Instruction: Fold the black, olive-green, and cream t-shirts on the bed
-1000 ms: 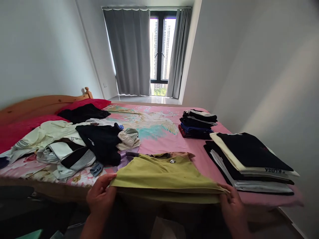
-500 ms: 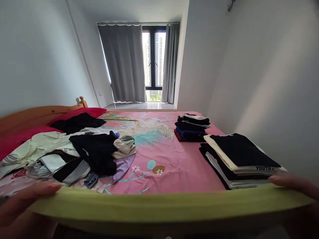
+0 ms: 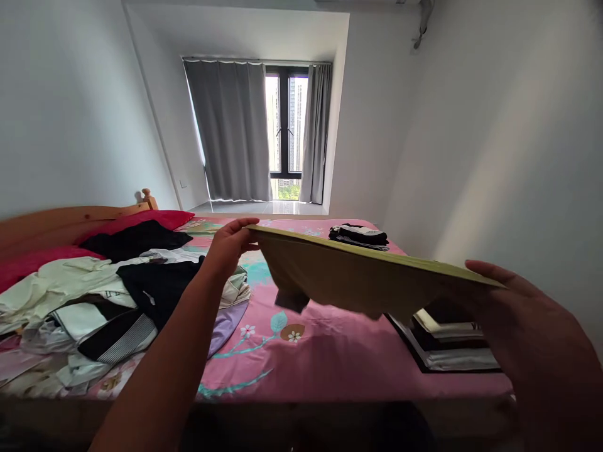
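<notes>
Shirt (image 3: 343,273): yellow-green, held above bed (image 3: 301,370) | left hand (image 3: 232,242): fingers closed on one end of upper edge | right hand (image 3: 522,298): fingers closed on opposite end

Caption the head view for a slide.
Left hand and right hand hold a yellow-green garment up over a pink bedsheet.

Garment (image 3: 348,273) above bed (image 3: 320,370), seemingly before nearer stack (image 3: 459,359).

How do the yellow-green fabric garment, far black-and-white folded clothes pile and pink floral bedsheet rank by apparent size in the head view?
1. Bedsheet
2. Garment, perhaps enlarged by nearness
3. Pile
</notes>
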Demonstrator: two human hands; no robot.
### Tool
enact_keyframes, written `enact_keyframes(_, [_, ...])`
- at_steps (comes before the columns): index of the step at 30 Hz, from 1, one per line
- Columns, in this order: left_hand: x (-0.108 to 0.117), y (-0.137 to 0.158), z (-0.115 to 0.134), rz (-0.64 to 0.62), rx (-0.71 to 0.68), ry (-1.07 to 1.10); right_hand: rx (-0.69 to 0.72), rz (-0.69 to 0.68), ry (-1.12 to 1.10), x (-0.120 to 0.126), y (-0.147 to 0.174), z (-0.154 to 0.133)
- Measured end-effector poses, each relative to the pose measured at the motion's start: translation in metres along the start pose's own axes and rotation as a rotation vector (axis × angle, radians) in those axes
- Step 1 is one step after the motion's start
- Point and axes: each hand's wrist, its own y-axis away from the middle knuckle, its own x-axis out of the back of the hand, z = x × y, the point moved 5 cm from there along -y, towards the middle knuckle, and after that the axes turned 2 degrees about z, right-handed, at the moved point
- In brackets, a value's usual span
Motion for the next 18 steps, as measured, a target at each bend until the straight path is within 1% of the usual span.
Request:
enact_keyframes(1, [-0.003,-0.01,-0.002,-0.019,0.014,0.016,-0.04,0.008,0.001,0.001,0.011,0.0])
enact_keyframes(2, [-0.002,-0.019,-0.009,-0.022,0.055,0.022,-0.104,-0.027,-0.025,-0.005,0.026,0.006])
enact_keyframes(3, [0.002,-0.026,-0.021,-0.004,0.112,0.02,-0.182,-0.087,-0.042,-0.016,0.044,0.018])
enact_keyframes(4, [0.009,-0.031,-0.036,0.033,0.173,0.013,-0.218,-0.188,-0.063,-0.033,0.066,0.032])
enact_keyframes(6, [0.033,-0.031,-0.072,0.152,0.285,-0.013,-0.206,-0.484,-0.167,-0.078,0.116,0.059])
enact_keyframes(8, [0.06,-0.016,-0.108,0.281,0.351,-0.05,-0.213,-0.799,-0.217,-0.128,0.171,0.086])
enact_keyframes(9, [0.073,-0.002,-0.125,0.345,0.382,-0.075,-0.228,-0.915,-0.202,-0.151,0.196,0.098])
enact_keyframes(11, [0.094,0.04,-0.16,0.434,0.478,-0.133,-0.27,-1.074,-0.138,-0.188,0.237,0.12])
enact_keyframes(13, [0.105,0.095,-0.193,0.439,0.584,-0.167,-0.301,-1.168,-0.058,-0.211,0.264,0.139])
enact_keyframes(15, [0.109,0.155,-0.226,0.388,0.696,-0.182,-0.33,-1.231,-0.01,-0.222,0.281,0.157])
enact_keyframes(17, [0.108,0.212,-0.258,0.301,0.818,-0.18,-0.36,-1.279,-0.01,-0.223,0.29,0.174])
enact_keyframes(18, [0.104,0.238,-0.274,0.239,0.913,-0.154,-0.372,-1.286,-0.024,-0.221,0.291,0.182])
